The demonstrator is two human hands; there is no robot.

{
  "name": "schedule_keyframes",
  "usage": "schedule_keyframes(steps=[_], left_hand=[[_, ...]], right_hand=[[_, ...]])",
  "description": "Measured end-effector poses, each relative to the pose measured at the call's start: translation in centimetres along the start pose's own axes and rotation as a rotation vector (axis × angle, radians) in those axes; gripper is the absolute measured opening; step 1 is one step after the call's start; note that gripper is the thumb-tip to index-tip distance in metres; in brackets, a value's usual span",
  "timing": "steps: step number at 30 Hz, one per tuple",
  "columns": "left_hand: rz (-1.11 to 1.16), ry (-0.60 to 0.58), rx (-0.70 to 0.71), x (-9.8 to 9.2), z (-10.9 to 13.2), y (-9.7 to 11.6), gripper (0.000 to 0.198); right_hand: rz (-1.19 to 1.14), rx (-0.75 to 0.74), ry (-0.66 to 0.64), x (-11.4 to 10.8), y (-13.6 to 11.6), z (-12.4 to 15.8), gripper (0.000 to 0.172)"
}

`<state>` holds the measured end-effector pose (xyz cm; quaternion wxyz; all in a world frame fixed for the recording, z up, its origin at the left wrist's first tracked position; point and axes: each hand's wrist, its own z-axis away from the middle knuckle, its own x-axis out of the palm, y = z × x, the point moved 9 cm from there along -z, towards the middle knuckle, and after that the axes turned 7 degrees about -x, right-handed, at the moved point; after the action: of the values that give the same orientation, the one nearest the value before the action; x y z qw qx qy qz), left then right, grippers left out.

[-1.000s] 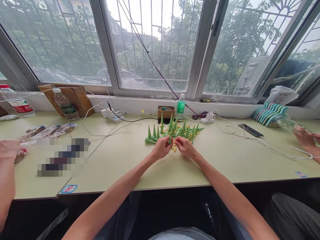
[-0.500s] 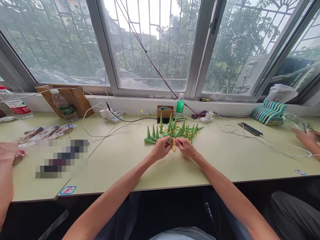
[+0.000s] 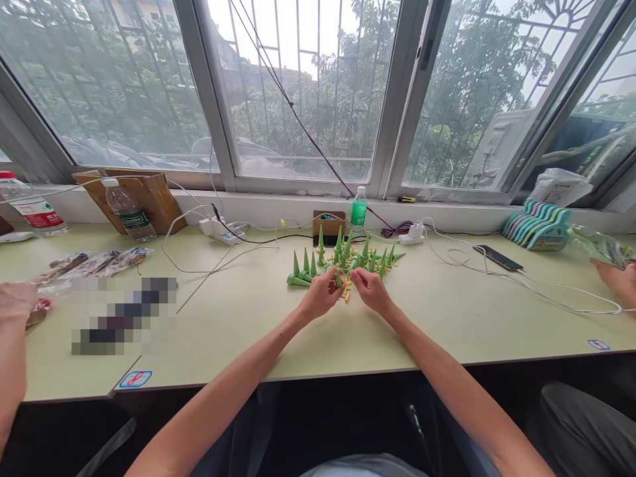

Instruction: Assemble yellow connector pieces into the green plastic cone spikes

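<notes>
My left hand [image 3: 320,295] is closed around a green cone-shaped spike [image 3: 338,279], its tip pointing up between the fingers. Just to the right, my right hand [image 3: 370,291] has its thumb and fingers pinched together; whatever they hold is too small to make out. The two hands are a little apart. Between and below them lie several small yellow plastic pieces [image 3: 346,297]. Behind my hands is a cluster of more green spikes [image 3: 365,249], some standing upright and others lying down, with yellow parts among them.
A green-labelled bottle [image 3: 358,211] and a small cardboard box [image 3: 328,225] stand behind the spikes. White cables [image 3: 467,260] and a phone [image 3: 497,257] lie to the right. Other people's hands are at the left edge and at the right, by clear plastic wrapping [image 3: 596,242].
My right hand has drawn slightly away from my left, widening the gap between them. The left still holds the green spike. The co-worker's hand at right has shifted a little.
</notes>
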<state>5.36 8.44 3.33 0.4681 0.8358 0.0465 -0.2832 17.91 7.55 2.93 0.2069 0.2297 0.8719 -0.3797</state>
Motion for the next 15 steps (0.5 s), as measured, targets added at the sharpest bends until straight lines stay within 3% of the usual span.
schedule_keyframes(steps=[6, 15], left_hand=[[0.043, -0.054, -0.029, 0.5, 0.2, 0.0, 0.044], [0.021, -0.148, -0.018, 1.6, 0.5, -0.1, 0.056]], right_hand=[[-0.065, -0.061, 0.025, -0.4, -1.3, 0.2, 0.031], [0.011, -0.158, 0.028, 0.2, -2.7, 0.4, 0.021]])
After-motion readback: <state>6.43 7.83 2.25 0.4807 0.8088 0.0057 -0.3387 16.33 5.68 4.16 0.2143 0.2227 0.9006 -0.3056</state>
